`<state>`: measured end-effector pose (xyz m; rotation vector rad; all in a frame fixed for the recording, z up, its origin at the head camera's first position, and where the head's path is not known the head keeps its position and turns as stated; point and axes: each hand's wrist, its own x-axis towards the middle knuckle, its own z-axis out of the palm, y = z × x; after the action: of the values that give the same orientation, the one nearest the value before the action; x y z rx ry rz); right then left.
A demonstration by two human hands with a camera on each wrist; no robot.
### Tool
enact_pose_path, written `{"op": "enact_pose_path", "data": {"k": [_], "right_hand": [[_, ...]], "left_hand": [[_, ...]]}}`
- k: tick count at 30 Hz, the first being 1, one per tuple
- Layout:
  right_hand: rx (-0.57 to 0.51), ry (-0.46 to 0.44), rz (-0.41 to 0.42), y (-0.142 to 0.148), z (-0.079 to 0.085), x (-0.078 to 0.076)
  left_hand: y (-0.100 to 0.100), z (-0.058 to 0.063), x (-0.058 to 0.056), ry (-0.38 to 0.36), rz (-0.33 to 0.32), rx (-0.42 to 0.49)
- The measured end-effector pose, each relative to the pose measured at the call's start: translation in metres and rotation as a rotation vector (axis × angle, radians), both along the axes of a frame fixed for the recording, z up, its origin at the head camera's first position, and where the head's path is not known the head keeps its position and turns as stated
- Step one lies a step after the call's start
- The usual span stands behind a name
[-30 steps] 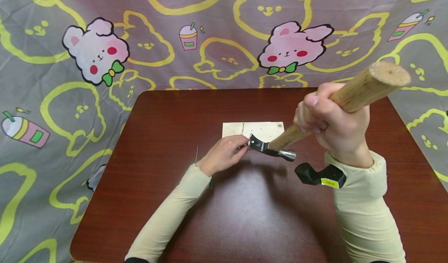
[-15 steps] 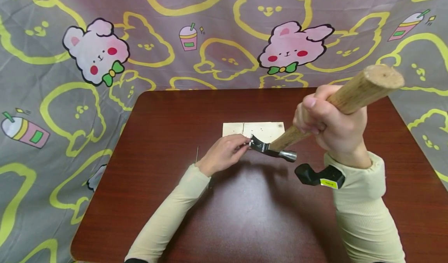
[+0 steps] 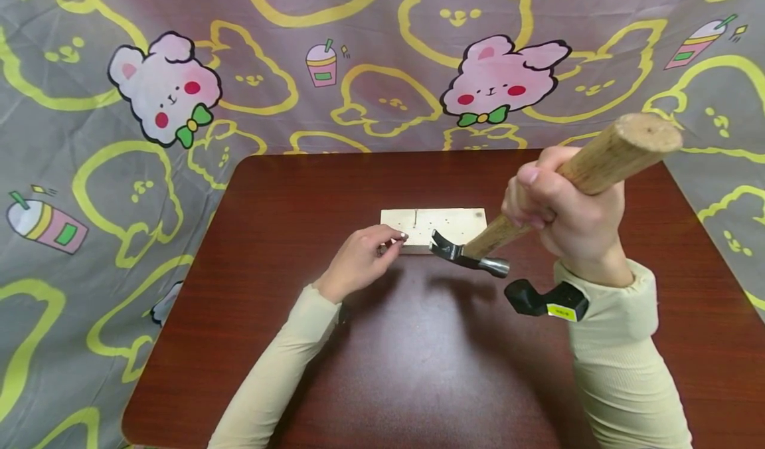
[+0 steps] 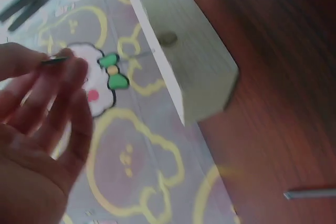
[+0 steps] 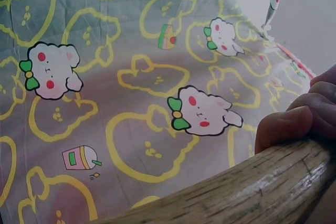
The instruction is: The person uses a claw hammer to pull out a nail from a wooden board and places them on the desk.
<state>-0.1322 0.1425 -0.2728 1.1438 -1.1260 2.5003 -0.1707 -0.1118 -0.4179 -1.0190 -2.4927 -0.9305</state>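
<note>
My right hand (image 3: pixel 568 210) grips the wooden handle of a claw hammer (image 3: pixel 463 253), its black head hanging low with the claw to the left. In the right wrist view, fingers wrap the hammer handle (image 5: pixel 236 187). My left hand (image 3: pixel 361 256) is near the board's front left corner, left of the claw and apart from it. In the left wrist view, thumb and fingertips pinch a short, thin metal piece, seemingly a nail (image 4: pixel 55 60); its ends are mostly hidden. A pale wooden board (image 3: pixel 460 220) with several small holes lies on the table, one nail (image 3: pixel 416 218) standing in it.
The dark red-brown table (image 3: pixel 418 356) ends at a patterned curtain (image 3: pixel 382 57) behind it. A metal rod, like a long nail (image 4: pixel 310 193), lies on the table in the left wrist view. A black wrist device (image 3: pixel 546 301) sits at my right cuff.
My left hand has drawn back to the left from the hammer's claw, the small piece between its fingertips. The hammer has barely moved; its handle end sank slightly.
</note>
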Motion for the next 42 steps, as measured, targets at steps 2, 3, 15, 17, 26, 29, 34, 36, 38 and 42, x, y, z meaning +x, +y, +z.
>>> {"op": "enact_pose_path", "data": {"k": [2,3,15,17,26,29,34,36,38,42], "right_hand": [[0.0,0.0,-0.004,0.0,-0.001,0.0],[0.0,0.0,-0.005,0.0,-0.001,-0.001],[0.004,-0.004,-0.019,0.002,-0.003,-0.003],[-0.005,-0.005,-0.01,0.002,-0.003,-0.004],[-0.014,-0.006,-0.009,0.002,-0.004,-0.006],[-0.007,-0.007,-0.014,0.002,-0.004,-0.006],[0.003,-0.009,-0.018,0.003,-0.005,-0.007],[0.004,-0.009,-0.021,0.003,-0.005,-0.007],[0.008,-0.008,-0.025,0.003,-0.005,-0.008],[0.014,-0.008,-0.033,0.004,-0.005,-0.008]], "left_hand": [[-0.01,-0.002,0.0,-0.057,0.071,0.008],[-0.016,-0.003,0.0,-0.088,0.112,0.009],[-0.075,-0.011,0.003,-0.301,0.492,-0.033],[-0.08,-0.013,0.005,-0.346,0.532,-0.074],[-0.092,-0.021,0.009,-0.568,0.642,-0.256],[-0.094,-0.024,0.008,-0.596,0.655,-0.281],[-0.097,-0.028,0.006,-0.636,0.69,-0.27],[-0.097,-0.029,0.004,-0.658,0.702,-0.27],[-0.098,-0.03,0.003,-0.677,0.71,-0.277],[-0.098,-0.031,0.0,-0.697,0.716,-0.28]]}}
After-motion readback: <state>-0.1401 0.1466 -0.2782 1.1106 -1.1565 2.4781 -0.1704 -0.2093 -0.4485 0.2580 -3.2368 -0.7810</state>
